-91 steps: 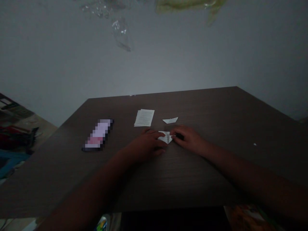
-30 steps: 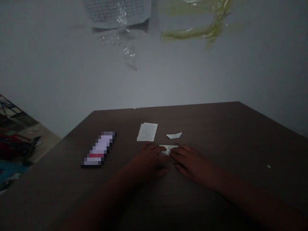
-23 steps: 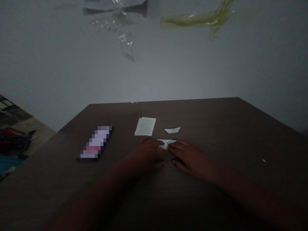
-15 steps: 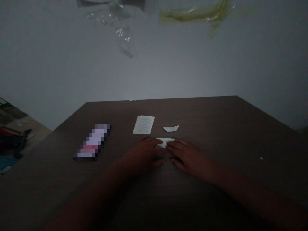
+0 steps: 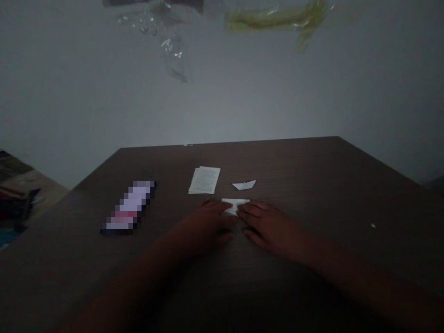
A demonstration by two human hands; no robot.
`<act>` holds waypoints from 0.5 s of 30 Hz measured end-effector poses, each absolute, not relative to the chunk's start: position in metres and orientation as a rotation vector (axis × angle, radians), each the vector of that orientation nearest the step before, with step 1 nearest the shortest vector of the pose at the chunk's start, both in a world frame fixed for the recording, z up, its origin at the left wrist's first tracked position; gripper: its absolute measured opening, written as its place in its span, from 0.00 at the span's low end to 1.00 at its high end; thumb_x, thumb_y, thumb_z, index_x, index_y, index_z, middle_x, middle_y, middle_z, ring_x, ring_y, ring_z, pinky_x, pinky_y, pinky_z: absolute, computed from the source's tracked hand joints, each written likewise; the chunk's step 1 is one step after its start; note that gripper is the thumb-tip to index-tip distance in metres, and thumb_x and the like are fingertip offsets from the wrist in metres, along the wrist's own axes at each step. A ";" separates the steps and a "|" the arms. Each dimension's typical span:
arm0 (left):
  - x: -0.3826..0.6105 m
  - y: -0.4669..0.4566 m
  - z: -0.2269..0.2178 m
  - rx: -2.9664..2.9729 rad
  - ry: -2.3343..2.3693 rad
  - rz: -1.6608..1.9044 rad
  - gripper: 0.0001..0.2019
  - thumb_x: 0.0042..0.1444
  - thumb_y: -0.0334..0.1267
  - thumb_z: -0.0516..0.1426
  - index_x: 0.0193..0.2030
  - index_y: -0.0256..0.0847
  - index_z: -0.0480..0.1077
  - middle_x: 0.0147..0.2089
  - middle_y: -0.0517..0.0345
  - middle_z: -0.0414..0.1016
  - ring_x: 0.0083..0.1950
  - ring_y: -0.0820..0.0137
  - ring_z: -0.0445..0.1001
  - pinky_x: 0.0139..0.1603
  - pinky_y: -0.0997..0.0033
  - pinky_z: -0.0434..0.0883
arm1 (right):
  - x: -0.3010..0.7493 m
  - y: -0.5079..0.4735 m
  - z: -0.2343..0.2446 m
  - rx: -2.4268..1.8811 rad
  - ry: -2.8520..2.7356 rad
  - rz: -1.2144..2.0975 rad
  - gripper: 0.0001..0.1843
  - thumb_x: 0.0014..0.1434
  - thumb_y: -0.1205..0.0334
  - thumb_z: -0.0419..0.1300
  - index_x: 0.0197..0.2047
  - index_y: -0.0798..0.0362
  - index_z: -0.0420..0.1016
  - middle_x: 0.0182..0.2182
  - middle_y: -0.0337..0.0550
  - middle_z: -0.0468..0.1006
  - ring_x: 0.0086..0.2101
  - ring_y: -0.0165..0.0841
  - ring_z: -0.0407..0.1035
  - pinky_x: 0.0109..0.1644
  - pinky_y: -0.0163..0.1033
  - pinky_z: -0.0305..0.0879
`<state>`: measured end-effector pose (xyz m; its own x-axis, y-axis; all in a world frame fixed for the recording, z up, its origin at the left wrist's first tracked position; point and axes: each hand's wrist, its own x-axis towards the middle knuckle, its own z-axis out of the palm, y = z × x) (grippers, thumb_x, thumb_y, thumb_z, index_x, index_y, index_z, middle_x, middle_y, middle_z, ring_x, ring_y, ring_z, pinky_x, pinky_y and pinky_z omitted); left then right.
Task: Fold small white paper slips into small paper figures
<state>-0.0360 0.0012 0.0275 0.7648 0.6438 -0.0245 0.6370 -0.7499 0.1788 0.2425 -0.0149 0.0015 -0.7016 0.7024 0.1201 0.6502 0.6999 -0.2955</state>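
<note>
A small piece of folded white paper (image 5: 235,202) lies on the dark table in front of me, partly covered by my fingers. My left hand (image 5: 214,223) rests over its left side, fingers stretched out and pressing on the paper. From the right, my right hand (image 5: 265,223) lies with its fingers extended over the other side, their tips close to those of the left. Both hands are open, palms down. Just beyond them sits a folded paper boat (image 5: 244,185) with printed lines. The underside of the paper and its lower edge are hidden.
A small stack of printed paper sheets (image 5: 204,180) lies beyond my left hand. Farther left is a phone (image 5: 130,206) with a blurred screen. A tiny white scrap (image 5: 373,225) lies at right on the table (image 5: 294,162). Behind rises a wall (image 5: 243,101) with plastic and yellow tape.
The view has shifted slightly, so everything sits a little farther left. Both hands stay on the folded paper with hardly any movement.
</note>
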 end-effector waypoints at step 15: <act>-0.034 -0.001 0.031 2.739 1.051 0.014 0.19 0.79 0.40 0.68 0.72 0.45 0.83 0.83 0.40 0.78 0.81 0.44 0.79 0.82 0.40 0.77 | 0.240 -0.020 0.004 -1.113 -2.688 0.283 0.28 0.82 0.59 0.63 0.80 0.54 0.80 0.78 0.62 0.80 0.77 0.57 0.74 0.82 0.67 0.73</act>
